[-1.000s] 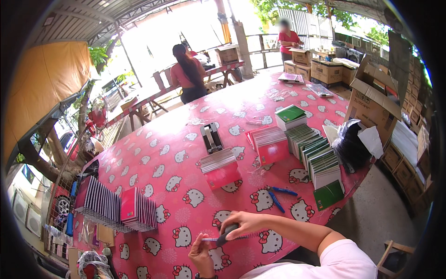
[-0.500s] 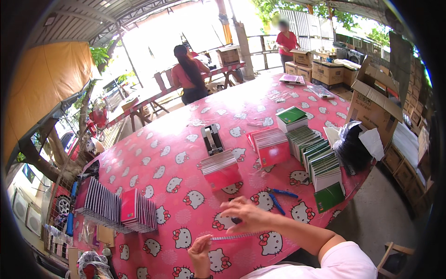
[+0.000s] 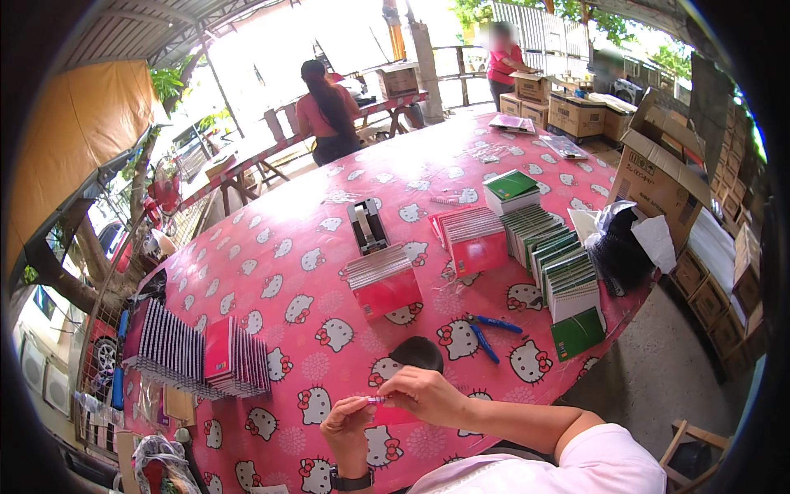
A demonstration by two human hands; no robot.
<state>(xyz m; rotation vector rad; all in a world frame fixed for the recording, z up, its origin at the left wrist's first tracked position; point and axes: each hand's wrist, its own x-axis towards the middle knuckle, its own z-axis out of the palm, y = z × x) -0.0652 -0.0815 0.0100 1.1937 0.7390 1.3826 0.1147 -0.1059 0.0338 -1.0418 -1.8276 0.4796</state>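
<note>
My left hand (image 3: 346,417) and my right hand (image 3: 420,395) meet over the near part of the table, fingertips pinched together. Between them shows the end of a spiral notebook's binding (image 3: 376,400), seen edge-on. Part of its red cover (image 3: 399,413) shows beneath my right hand; the rest is hidden by that hand and forearm. Just beyond my right hand lies a dark rounded object (image 3: 417,352) whose kind I cannot make out. Farther out, a stack of red notebooks (image 3: 383,284) stands in front of a tape dispenser (image 3: 367,228).
Blue pens or cutters (image 3: 485,342) lie right of my hands. More red notebooks (image 3: 469,240) and a row of green notebooks (image 3: 559,267) stand beyond. Spiral notebooks (image 3: 177,350) are stacked at left. An open carton (image 3: 658,177) is at right. Two people work in the background.
My right hand has come down and left to meet my left hand at the notebook's bound edge. The dark rounded object is now uncovered. The whole view has shifted slightly.
</note>
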